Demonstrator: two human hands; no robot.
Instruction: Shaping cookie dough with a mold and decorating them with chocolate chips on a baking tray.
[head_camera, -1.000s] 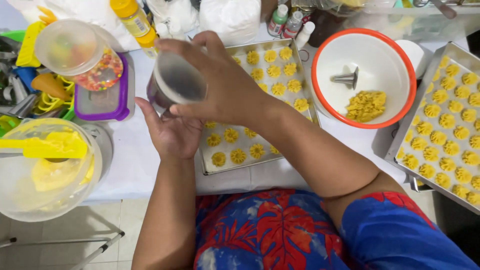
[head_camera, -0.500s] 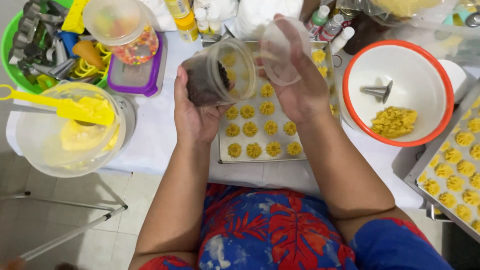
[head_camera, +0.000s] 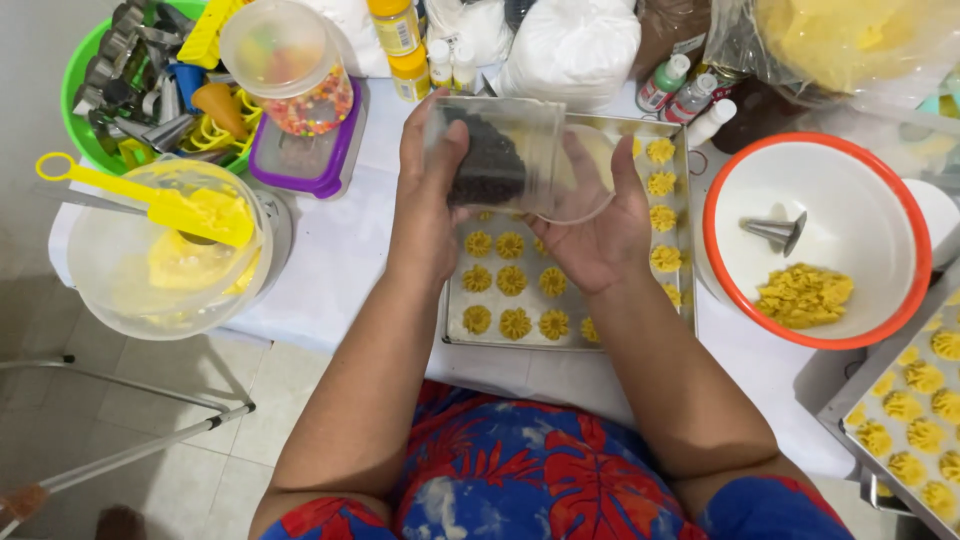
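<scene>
A: Status on the tray?

B: Baking tray (head_camera: 462, 322) in front of the person is piped out with yellow rosette cookies (head_camera: 514, 323), ridged swirls in rows, all bare on top as far as I can see. A second tray (head_camera: 850, 415) at far right is also filled with the same shapes. So piping looks done; I'd judge topping hasn't started.

A: Hands?

B: Left hand (head_camera: 428, 190) is wrapped around a clear plastic jar (head_camera: 492, 152), fingers curled on its side, jar tipped over toward the right. Inside: small dark bits, grainy, probably chocolate chips, can't confirm. Right hand (head_camera: 598, 222) is cupped palm-up beside the jar mouth, holding a clear round lid (head_camera: 590, 170) in its fingers. Both are held above the middle tray.

A: Lid off, then.

B: Yes, off. Nothing poured yet that I can see.

A: Other materials?

B: White bowl with an orange rim (head_camera: 742, 175) to the right, holding a metal piping nozzle (head_camera: 775, 229) and a lump of leftover yellow dough (head_camera: 803, 295). On the left, a translucent mixing bowl (head_camera: 95, 270) smeared with soft batter, yellow spatula (head_camera: 148, 203) resting in it. Behind that, a tub of coloured sprinkles (head_camera: 292, 70) and a green basket (head_camera: 75, 75) of metal cutters. White cloth (head_camera: 345, 255) covers the table.
</scene>
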